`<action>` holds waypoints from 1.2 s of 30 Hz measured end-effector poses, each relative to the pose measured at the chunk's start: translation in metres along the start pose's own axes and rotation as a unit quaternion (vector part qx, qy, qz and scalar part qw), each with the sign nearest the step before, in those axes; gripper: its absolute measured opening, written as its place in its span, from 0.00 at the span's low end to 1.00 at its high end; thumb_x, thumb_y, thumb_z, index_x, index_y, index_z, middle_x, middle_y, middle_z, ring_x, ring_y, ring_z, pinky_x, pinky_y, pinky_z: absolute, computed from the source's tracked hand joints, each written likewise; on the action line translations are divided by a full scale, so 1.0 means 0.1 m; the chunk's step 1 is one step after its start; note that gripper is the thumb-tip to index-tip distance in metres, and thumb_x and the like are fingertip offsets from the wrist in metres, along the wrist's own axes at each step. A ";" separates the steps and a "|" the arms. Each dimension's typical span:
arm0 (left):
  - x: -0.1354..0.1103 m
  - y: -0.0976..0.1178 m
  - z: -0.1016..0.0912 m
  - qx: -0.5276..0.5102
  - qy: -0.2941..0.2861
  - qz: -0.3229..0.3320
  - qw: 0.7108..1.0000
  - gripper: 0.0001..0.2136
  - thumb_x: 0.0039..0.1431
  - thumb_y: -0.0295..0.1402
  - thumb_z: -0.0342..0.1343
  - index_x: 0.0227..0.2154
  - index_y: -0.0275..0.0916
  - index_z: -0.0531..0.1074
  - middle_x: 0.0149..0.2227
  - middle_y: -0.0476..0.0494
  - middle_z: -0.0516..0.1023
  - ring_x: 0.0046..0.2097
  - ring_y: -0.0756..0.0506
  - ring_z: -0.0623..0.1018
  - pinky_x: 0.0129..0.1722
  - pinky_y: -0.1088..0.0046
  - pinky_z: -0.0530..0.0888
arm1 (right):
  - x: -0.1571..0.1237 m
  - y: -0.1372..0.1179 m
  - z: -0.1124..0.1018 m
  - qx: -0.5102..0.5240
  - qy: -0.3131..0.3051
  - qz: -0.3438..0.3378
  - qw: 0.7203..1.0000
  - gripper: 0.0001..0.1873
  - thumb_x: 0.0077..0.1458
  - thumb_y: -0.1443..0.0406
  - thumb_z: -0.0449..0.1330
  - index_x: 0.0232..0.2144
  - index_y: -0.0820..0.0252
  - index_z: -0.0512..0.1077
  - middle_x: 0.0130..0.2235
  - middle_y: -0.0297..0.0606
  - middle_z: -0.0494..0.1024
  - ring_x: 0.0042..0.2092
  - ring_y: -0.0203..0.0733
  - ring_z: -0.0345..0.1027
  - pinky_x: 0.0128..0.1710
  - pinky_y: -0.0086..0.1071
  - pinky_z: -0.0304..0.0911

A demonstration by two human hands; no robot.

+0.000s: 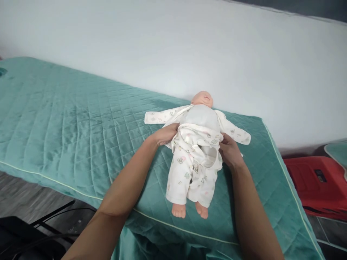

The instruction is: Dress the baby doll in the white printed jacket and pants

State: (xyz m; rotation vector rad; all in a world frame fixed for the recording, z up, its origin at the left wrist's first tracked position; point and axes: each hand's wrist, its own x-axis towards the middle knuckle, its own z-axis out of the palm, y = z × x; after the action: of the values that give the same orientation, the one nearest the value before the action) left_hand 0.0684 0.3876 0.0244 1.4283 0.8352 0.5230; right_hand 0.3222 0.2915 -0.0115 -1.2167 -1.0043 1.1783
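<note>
A baby doll (202,99) lies on its back, head toward the wall and bare feet toward me. It wears a white printed long-sleeved top (235,133), spread open over a pale torso, and matching white pants (179,173). My left hand (166,134) is closed at one side of the pants' waist, fingertips partly hidden by the cloth. On the opposite side, my right hand (230,150) grips the waist edge of the pants. Between the hands the pants' cloth is bunched, and a round opening shows a pale inside.
A green quilted cover (81,119) spreads under the doll, its piped edge near me. The white wall (162,47) runs along the far side. A red plastic case (317,180) stands at the right, and a black object (27,238) lies at lower left.
</note>
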 end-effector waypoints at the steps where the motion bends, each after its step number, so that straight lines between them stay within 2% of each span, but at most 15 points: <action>1: 0.02 -0.03 0.00 -0.035 0.000 -0.009 0.999 0.13 0.40 0.22 0.55 0.32 0.34 0.78 0.23 0.44 0.79 0.30 0.43 0.79 0.33 0.71 0.74 | 0.01 0.02 -0.02 0.000 -0.003 -0.004 1.000 0.17 0.46 0.56 0.69 0.36 0.54 0.71 0.36 0.35 0.82 0.36 0.46 0.76 0.36 0.39 0.70; 4: 0.10 -0.15 -0.01 -0.118 -0.016 -0.017 0.993 0.13 0.40 0.21 0.54 0.31 0.35 0.77 0.27 0.44 0.80 0.31 0.45 0.79 0.33 0.72 0.75 | 0.04 0.08 -0.05 0.001 -0.006 -0.016 1.000 0.16 0.47 0.56 0.69 0.37 0.53 0.72 0.39 0.36 0.83 0.38 0.47 0.77 0.39 0.40 0.70; 7: 0.15 -0.22 -0.03 -0.144 0.006 -0.030 0.989 0.12 0.39 0.20 0.54 0.29 0.35 0.76 0.27 0.45 0.81 0.31 0.46 0.80 0.33 0.73 0.75 | 0.06 0.11 -0.06 0.010 -0.012 -0.027 1.000 0.15 0.48 0.58 0.68 0.38 0.54 0.73 0.41 0.36 0.83 0.40 0.46 0.77 0.41 0.41 0.70; 10: 0.16 -0.21 -0.04 -0.129 0.020 -0.035 0.991 0.12 0.40 0.19 0.53 0.29 0.34 0.76 0.26 0.45 0.80 0.28 0.47 0.79 0.32 0.73 0.75 | 0.05 0.10 -0.06 0.015 -0.019 -0.023 0.999 0.14 0.47 0.60 0.69 0.38 0.54 0.74 0.41 0.37 0.83 0.41 0.47 0.77 0.43 0.41 0.71; 14: 0.13 -0.17 -0.08 -0.101 -0.015 -0.023 0.995 0.15 0.38 0.18 0.52 0.31 0.34 0.76 0.28 0.45 0.81 0.31 0.46 0.79 0.36 0.72 0.76 | 0.04 0.08 -0.06 0.021 -0.019 -0.005 1.000 0.14 0.47 0.59 0.68 0.36 0.55 0.75 0.39 0.37 0.83 0.41 0.48 0.78 0.41 0.41 0.71; 21: 0.12 -0.14 -0.06 -0.009 -0.049 0.073 0.996 0.18 0.39 0.21 0.53 0.36 0.36 0.77 0.35 0.44 0.83 0.42 0.43 0.79 0.44 0.69 0.75 | 0.01 0.03 -0.02 0.001 -0.012 0.017 1.000 0.17 0.41 0.63 0.73 0.35 0.56 0.73 0.39 0.35 0.83 0.39 0.46 0.78 0.42 0.40 0.72; 26: 0.14 -0.14 -0.01 0.058 -0.011 0.100 0.993 0.18 0.40 0.23 0.52 0.37 0.33 0.77 0.39 0.42 0.83 0.42 0.42 0.79 0.46 0.67 0.74 | 0.04 0.03 0.00 -0.025 0.028 0.043 0.998 0.18 0.38 0.64 0.72 0.34 0.57 0.73 0.36 0.35 0.83 0.38 0.48 0.77 0.38 0.39 0.72; 31: 0.17 -0.21 -0.01 0.035 0.024 0.063 0.997 0.15 0.41 0.24 0.52 0.34 0.35 0.78 0.35 0.44 0.82 0.41 0.42 0.79 0.45 0.68 0.75 | 0.09 0.09 -0.02 -0.055 0.059 0.058 0.995 0.16 0.38 0.68 0.68 0.33 0.56 0.72 0.35 0.35 0.83 0.35 0.48 0.77 0.33 0.38 0.71; 34: 0.19 -0.25 -0.01 0.015 0.039 0.026 0.999 0.14 0.40 0.24 0.52 0.31 0.35 0.78 0.31 0.44 0.82 0.38 0.42 0.79 0.41 0.68 0.75 | 0.13 0.11 -0.02 -0.095 0.088 0.055 0.990 0.16 0.37 0.68 0.66 0.34 0.56 0.72 0.36 0.37 0.83 0.37 0.50 0.77 0.35 0.40 0.71; 36: 0.20 -0.25 0.00 0.023 0.052 0.025 0.998 0.14 0.40 0.24 0.52 0.31 0.35 0.78 0.31 0.44 0.81 0.38 0.42 0.79 0.40 0.68 0.75 | 0.16 0.11 -0.02 -0.134 0.107 0.041 0.984 0.17 0.37 0.68 0.66 0.35 0.57 0.73 0.38 0.39 0.83 0.39 0.51 0.77 0.39 0.41 0.72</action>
State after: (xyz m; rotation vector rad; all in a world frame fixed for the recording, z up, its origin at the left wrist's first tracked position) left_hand 0.0770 0.4002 -0.0040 1.4780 0.9015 0.6241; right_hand 0.3250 0.3063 -0.0228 -1.5764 -0.9790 0.9710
